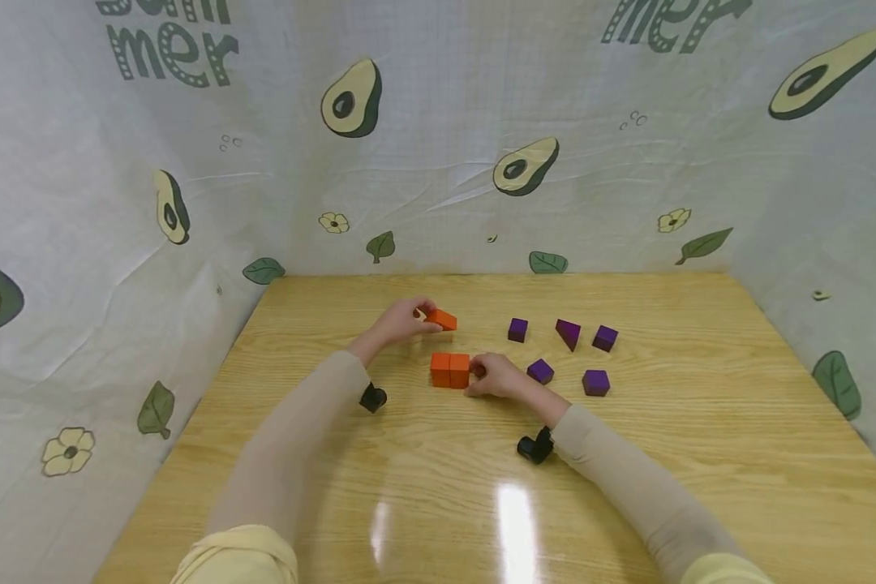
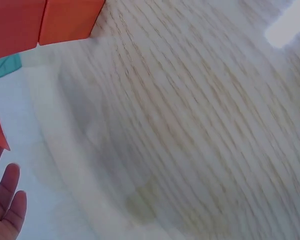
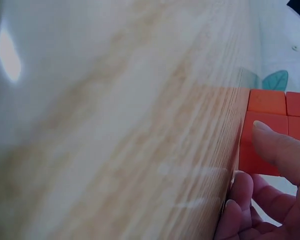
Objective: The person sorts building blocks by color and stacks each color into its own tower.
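Here I am with both hands over the wooden table [image 1: 453,503], and the orange pieces have all my attention; two orange blocks [image 1: 449,370] stand side by side, touching, a thin seam between them, so that pairing looks done; how many blocks make it up in all, I cannot tell from here.

Up goes the commentary on my left hand [image 1: 401,322]: it pinches an orange wedge [image 1: 444,321] between thumb and fingers, just behind the pair and seemingly clear of the wood; this wedge is not set down yet, so I judge the orange group part-way along, one piece in the air!

Over to my right hand [image 1: 498,376], low at the right-hand side of the pair; my thumb [image 3: 277,147] lies across a block's face in the right wrist view, the other fingers bent close to the table; whether I am truly gripping or only steadying, I cannot tell.

And out to the right, nothing joined: four purple cubes [image 1: 596,383] and a purple triangular piece [image 1: 568,333] lie scattered, each apart from the rest, neither hand holding any; the purple side, as I read it, is untouched work.
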Tool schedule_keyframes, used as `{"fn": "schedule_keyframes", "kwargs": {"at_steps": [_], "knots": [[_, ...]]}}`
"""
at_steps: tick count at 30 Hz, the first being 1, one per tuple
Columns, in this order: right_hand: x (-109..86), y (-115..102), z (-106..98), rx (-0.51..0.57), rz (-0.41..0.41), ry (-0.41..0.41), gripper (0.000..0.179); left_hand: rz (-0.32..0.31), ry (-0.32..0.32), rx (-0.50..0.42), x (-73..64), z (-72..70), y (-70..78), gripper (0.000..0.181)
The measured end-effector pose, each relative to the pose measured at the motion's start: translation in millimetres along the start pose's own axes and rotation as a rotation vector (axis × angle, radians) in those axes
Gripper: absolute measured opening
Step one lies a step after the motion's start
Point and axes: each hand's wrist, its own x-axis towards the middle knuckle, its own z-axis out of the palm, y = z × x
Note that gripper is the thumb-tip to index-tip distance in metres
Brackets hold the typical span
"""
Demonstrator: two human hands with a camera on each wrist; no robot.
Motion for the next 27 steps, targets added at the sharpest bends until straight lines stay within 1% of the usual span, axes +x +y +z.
{"fn": "schedule_keyframes", "kwargs": {"at_steps": [4, 9, 14, 17, 20, 24, 27], "knots": [[1.9, 1.6, 1.6, 0.000, 0.002, 0.013, 0.035, 0.032, 0.000, 0.037, -9.3, -5.5, 5.3, 0.038], [1.7, 0.4, 2.5, -0.031, -0.009, 0.026, 0.032, 0.086, 0.004, 0.026, -19.1, -9.5, 9.6, 0.038], [3.1, 0.7, 3.8, -0.068, -0.029, 0.042, 0.030, 0.123, 0.019, 0.017, -24.1, -10.1, 13.4, 0.037], [3.8, 0.7, 4.0, -0.064, -0.035, 0.040, 0.029, 0.140, 0.013, 0.020, -26.8, -9.2, 16.6, 0.038], [4.0, 0.7, 4.1, -0.060, -0.050, 0.040, 0.028, 0.142, 0.002, 0.026, -29.0, -7.2, 18.5, 0.038], [2.8, 0.5, 4.1, -0.064, -0.048, 0.045, 0.028, 0.139, -0.007, 0.067, -31.5, -3.5, 20.8, 0.038], [2.4, 0.1, 4.1, -0.066, -0.036, 0.041, 0.028, 0.148, -0.015, 0.110, -33.6, -0.4, 22.6, 0.038]]}}
